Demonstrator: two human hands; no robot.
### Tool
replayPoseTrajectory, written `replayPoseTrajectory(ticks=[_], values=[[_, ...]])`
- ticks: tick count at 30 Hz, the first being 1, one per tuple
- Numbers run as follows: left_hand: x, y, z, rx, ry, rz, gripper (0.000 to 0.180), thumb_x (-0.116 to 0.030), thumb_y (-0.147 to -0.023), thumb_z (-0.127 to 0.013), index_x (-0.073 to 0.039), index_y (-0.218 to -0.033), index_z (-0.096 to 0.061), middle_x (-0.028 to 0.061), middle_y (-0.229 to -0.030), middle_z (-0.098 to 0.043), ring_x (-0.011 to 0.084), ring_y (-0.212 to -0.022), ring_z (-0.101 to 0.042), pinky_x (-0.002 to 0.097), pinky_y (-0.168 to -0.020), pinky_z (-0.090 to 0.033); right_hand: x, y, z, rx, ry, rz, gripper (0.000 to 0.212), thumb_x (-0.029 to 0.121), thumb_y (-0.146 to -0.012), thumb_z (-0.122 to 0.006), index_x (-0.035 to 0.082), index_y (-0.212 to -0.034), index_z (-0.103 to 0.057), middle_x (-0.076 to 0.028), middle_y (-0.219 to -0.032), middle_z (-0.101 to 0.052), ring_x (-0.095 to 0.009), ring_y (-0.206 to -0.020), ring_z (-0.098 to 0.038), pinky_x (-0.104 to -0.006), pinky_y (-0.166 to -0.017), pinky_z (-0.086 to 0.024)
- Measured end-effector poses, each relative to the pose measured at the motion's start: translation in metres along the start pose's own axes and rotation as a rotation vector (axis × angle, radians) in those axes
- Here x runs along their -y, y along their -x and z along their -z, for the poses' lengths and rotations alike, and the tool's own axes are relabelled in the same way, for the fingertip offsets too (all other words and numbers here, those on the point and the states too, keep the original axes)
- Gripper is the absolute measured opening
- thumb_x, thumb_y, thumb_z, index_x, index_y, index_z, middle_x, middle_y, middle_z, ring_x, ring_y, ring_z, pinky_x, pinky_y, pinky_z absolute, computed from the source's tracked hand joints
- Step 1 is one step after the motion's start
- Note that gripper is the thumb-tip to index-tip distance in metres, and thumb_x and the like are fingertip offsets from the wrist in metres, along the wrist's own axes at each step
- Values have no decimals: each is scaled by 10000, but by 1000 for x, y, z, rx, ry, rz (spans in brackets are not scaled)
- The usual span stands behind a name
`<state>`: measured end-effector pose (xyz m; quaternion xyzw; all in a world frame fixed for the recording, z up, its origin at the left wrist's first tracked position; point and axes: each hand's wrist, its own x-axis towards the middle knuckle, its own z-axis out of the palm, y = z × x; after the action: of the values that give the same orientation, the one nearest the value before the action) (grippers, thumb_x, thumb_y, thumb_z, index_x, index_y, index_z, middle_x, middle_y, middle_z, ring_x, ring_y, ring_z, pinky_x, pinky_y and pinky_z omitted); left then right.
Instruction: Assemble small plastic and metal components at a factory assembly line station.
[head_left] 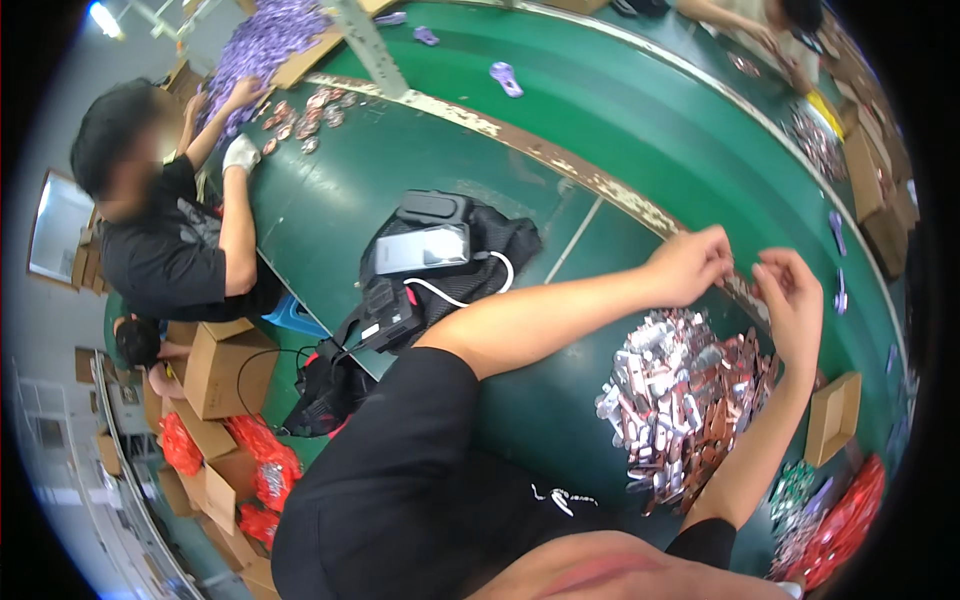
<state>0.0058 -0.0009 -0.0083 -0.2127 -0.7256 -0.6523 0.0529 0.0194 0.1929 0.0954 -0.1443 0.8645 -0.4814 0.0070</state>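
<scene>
Head view: the left hand [692,267], fingers curled, and the right hand [792,300], fingers bent, are near the chipped table [555,390] edge along the green belt [640,110]; any grip cannot be told. Silver-and-brown pieces [680,410] lie heaped by that edge.

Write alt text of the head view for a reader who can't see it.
A person's bare left hand and right hand are raised near a pile of small silver and brown pieces on a dark green table. A black bag lies to the left, with a co-worker beyond.
</scene>
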Motion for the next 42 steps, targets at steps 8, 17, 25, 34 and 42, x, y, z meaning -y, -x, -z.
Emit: replayPoseTrajectory(ticks=[8, 17, 25, 34, 42], values=[[3, -3, -11, -8, -48, 24, 176, -30, -935, -632, -23, -1084, -726, 144, -830, -753, 218, -732, -764, 364, -688, -598, -13, -34, 2, 14, -177, -27, 101, 110, -1015, -639, 11, -995, -642, -18, -802, -629, -76, -656, -563, -223, -596, -463], [14, 3, -12, -97, -257, -86, 147, -59, -882, -661, -8, -994, -741, 201, -808, -732, 380, -749, -726, 462, -741, -585, 56, -187, -166, 300, 415, 410, 532, 318, -973, -682, 7, -1381, -542, -233, -1310, -621, -337, -1136, -641, -417, -973, -510], [91, -20, -46, 221, 452, -343, 180, -96, -1007, -596, -27, -1167, -640, 108, -1097, -633, 189, -1045, -563, 326, -922, -479, 53, -263, -331, 366, 593, 504, 498, 353, -1043, -529, 105, -1475, -525, -208, -1673, -259, -431, -1422, -443, -495, -1176, -371], [69, 2, -34, 120, -327, -201, 413, -314, -936, -660, -157, -1318, -649, 103, -1416, -600, 305, -1327, -514, 440, -1138, -373, 72, -203, -258, 336, 816, 584, 264, 231, -954, -617, 12, -919, -761, -272, -1222, -659, -426, -1009, -688, -516, -893, -555], [76, -11, -56, -210, -134, -406, 428, -303, -800, -747, -94, -1170, -692, 161, -1248, -679, 352, -1190, -605, 452, -1031, -485, 20, -231, -207, 66, 847, 505, 251, 75, -811, -711, 1, -1020, -593, -282, -1032, -656, -464, -986, -649, -541, -875, -518]])
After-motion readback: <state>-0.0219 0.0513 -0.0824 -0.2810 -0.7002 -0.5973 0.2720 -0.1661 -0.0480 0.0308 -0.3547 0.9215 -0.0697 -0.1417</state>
